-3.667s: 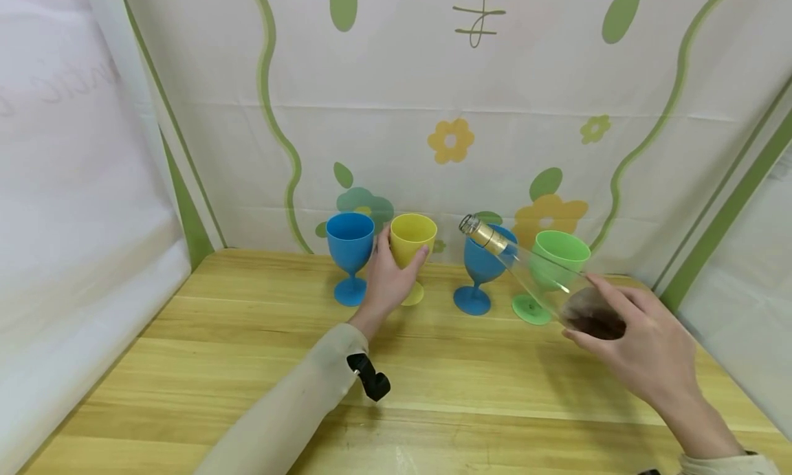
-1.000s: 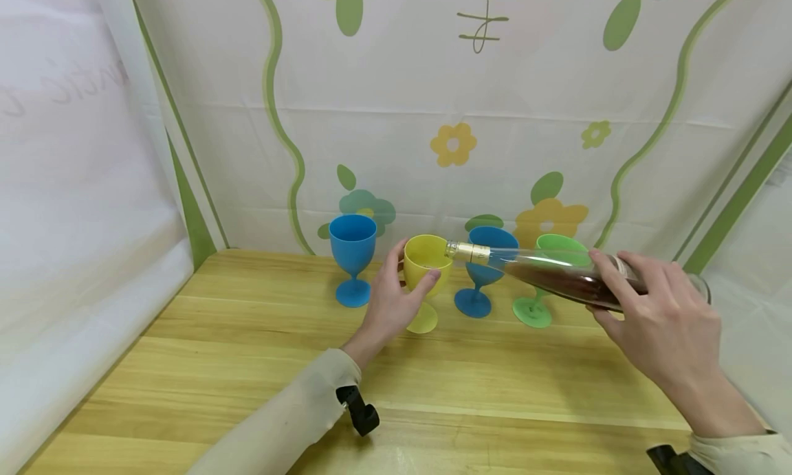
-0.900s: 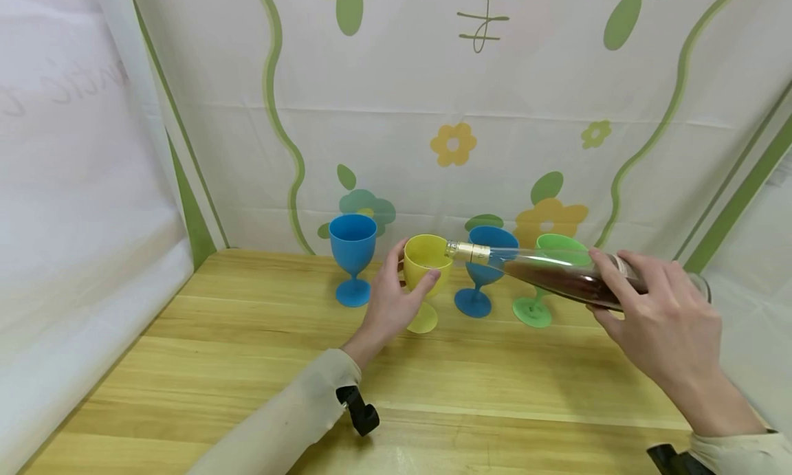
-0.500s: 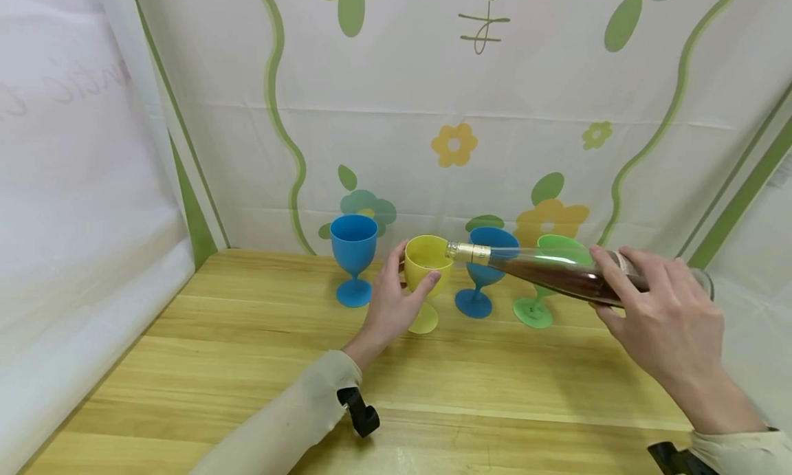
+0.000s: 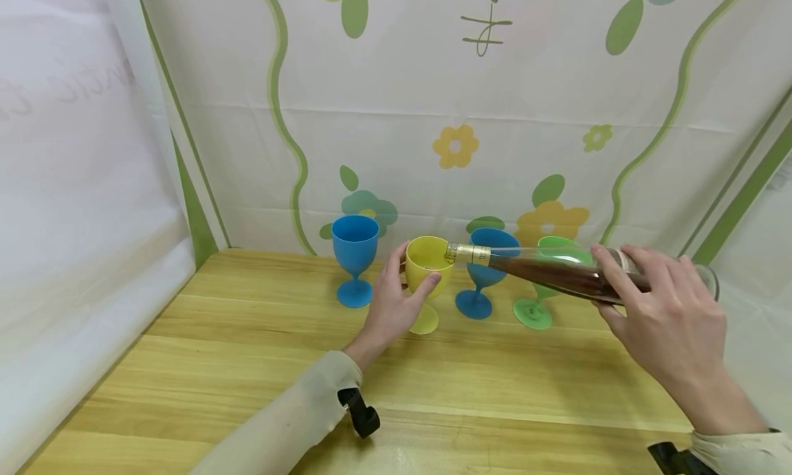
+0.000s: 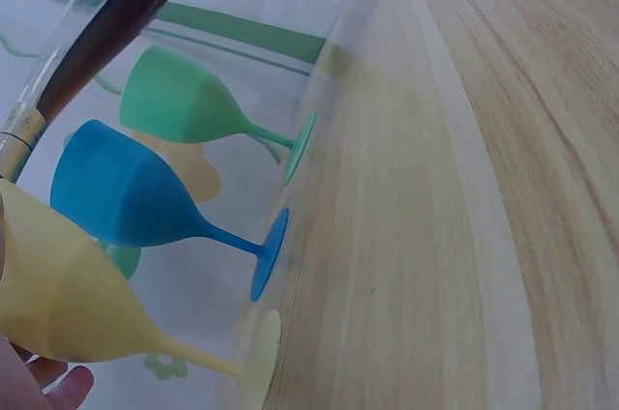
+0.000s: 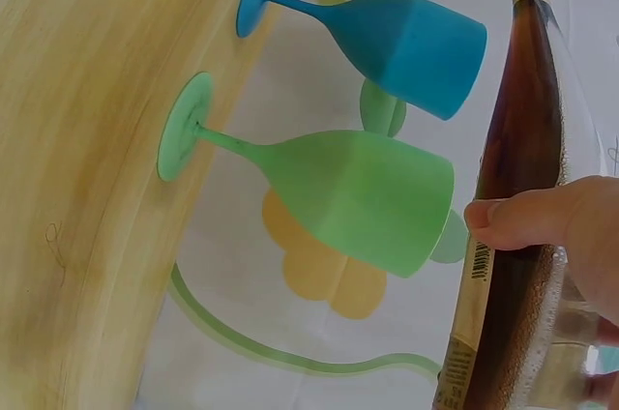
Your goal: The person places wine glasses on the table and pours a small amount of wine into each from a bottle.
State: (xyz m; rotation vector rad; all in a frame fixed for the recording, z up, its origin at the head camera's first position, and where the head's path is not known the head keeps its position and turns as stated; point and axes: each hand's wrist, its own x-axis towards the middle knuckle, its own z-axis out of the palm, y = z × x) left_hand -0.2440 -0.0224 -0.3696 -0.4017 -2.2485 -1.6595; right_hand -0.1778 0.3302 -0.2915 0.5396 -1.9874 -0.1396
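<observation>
My left hand (image 5: 392,306) grips the bowl of a yellow goblet (image 5: 417,277), thumb on the near side; the goblet is upright, its foot apparently on the table. My right hand (image 5: 668,317) holds a clear glass bottle (image 5: 551,269) of reddish-brown liquid round its body. The bottle lies nearly level, its gold-wrapped neck (image 5: 473,253) pointing left and its mouth at the goblet's right rim. In the left wrist view, the neck (image 6: 17,134) meets the rim of the yellow goblet (image 6: 68,284). How much liquid the goblet holds, I cannot tell.
A blue goblet (image 5: 355,249) stands left of my left hand. Behind the bottle, another blue goblet (image 5: 485,274) and a green goblet (image 5: 533,314) stand upright, partly covered in the head view. The wooden table (image 5: 247,344) ends at a flowered cloth backdrop (image 5: 383,138).
Since the earliest frame, the yellow goblet has come nearer and rightward in my left hand. The bottle has tipped from mouth-up to nearly level, its mouth at the rim. Over the last second, little changed.
</observation>
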